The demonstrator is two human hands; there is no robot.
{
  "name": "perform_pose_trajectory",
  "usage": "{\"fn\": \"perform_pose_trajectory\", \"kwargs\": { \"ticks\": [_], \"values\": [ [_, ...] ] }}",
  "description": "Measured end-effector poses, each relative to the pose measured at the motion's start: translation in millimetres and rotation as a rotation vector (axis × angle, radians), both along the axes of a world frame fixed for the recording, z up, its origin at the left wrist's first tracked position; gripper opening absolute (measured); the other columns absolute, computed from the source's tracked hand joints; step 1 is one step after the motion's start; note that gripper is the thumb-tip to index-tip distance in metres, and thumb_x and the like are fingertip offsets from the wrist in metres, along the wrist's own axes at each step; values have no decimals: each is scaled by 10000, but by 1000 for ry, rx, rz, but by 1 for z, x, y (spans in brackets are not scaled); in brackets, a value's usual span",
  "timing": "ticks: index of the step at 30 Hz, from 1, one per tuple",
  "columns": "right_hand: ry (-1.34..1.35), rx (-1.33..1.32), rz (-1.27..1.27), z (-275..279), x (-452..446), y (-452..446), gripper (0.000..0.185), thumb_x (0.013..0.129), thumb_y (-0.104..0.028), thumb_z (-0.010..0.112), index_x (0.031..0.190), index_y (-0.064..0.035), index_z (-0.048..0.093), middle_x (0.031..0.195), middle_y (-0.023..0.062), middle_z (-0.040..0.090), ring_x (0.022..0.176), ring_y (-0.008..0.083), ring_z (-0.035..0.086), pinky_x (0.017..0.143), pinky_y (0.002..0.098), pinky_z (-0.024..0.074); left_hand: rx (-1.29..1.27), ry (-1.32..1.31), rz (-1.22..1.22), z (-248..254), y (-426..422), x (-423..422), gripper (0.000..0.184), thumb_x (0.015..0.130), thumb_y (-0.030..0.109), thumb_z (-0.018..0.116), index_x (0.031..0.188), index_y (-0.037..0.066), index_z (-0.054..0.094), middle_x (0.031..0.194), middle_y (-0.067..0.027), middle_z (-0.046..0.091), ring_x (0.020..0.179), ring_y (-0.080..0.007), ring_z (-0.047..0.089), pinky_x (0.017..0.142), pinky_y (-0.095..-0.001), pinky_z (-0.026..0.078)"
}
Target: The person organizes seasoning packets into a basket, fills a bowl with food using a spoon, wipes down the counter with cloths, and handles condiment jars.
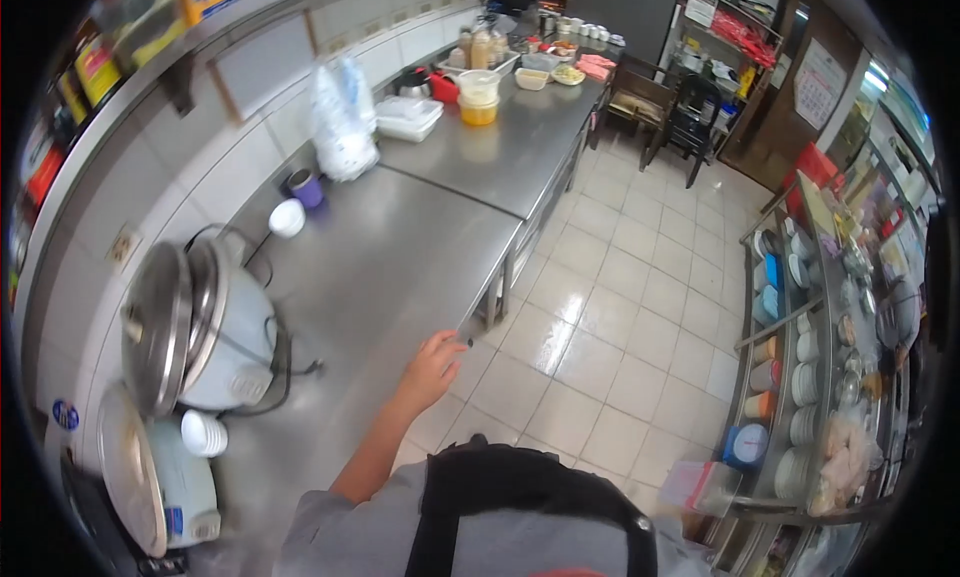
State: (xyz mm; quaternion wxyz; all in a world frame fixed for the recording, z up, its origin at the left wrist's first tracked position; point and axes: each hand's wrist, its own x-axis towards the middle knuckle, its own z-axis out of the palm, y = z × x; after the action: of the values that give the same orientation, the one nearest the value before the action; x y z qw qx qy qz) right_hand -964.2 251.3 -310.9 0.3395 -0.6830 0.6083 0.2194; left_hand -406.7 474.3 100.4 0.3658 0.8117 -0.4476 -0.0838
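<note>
The left hand (pixel 432 369) hangs by the edge of the long silver steel table (pixel 365 267), fingers loosely open, seemingly empty; the right hand is unseen. Apparently idle; any grasp would call for reaching inward.

Left hand (pixel 433 369) at 7 o'clock, fingers loosely bent, near front edge of long stainless-steel bench (pixel 385 242); contact unclear. Large pale blue-grey cooker (pixel 238 322) toward 9. Purple cup (pixel 306 190) at 10, small round white cup (pixel 287 218) just beside. White plastic bag (pixel 343 122) at 11. Round yellow-based plastic tub (pixel 478 111) at 12. Grey metal rack (pixel 781 323), stacked dishes, 3 to 4.
</note>
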Motion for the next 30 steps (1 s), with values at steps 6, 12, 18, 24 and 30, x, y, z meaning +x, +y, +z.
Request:
{"fn": "perform_pose_trajectory", "kwargs": {
  "ticks": [6, 12, 18, 24, 30],
  "values": [
    [58, 129, -246, 70, 25, 4, 295, 913, -271, 553, 986, -8, 663, 895, 218, 689, 848, 385, 664, 738, 498, 523, -93, -65, -477, 3, -191, 41, 240, 916, 124, 624, 1151, 76, 643, 1251, -120, 606, 1154, -325, 593, 968, -406, 482],
    [-69, 85, -200, 56, 118, -104, 382, 935, -356, 532, 1008, -4, 664, 839, 212, 691, 773, 376, 671, 685, 498, 526, 52, 70, -435, -97, -324, 105, 189, 931, 125, 590, 1099, 64, 652, 1149, -134, 644, 1082, -331, 620, 925, -403, 501],
    [-308, -312, 125, 16, 269, -358, 471, 958, -440, 512, 1029, -1, 665, 784, 205, 693, 698, 367, 679, 632, 498, 529, 29, 73, -152, -89, -375, 168, 175, 914, 81, 562, 1032, 45, 686, 1034, -148, 670, 986, -349, 649, 844, -410, 524],
    [-866, -371, -107, 149, 514, -653, 261, 948, -251, 553, 1023, -17, 640, 683, 85, 632, 617, 183, 629, 533, 363, 490, -37, 70, 61, -86, -434, 214, 181, 918, 57, 553, 1009, 30, 707, 971, -173, 705, 880, -345, 687, 769, -407, 540],
    [-800, -499, 34, 154, 543, -706, 265, 928, -186, 524, 1121, -51, 645, 738, 89, 662, 659, 186, 650, 611, 355, 518, -169, 279, 260, -115, -531, 283, 180, 922, 53, 556, 987, 57, 724, 948, -164, 718, 837, -315, 706, 718, -392, 552]
  ]
}}
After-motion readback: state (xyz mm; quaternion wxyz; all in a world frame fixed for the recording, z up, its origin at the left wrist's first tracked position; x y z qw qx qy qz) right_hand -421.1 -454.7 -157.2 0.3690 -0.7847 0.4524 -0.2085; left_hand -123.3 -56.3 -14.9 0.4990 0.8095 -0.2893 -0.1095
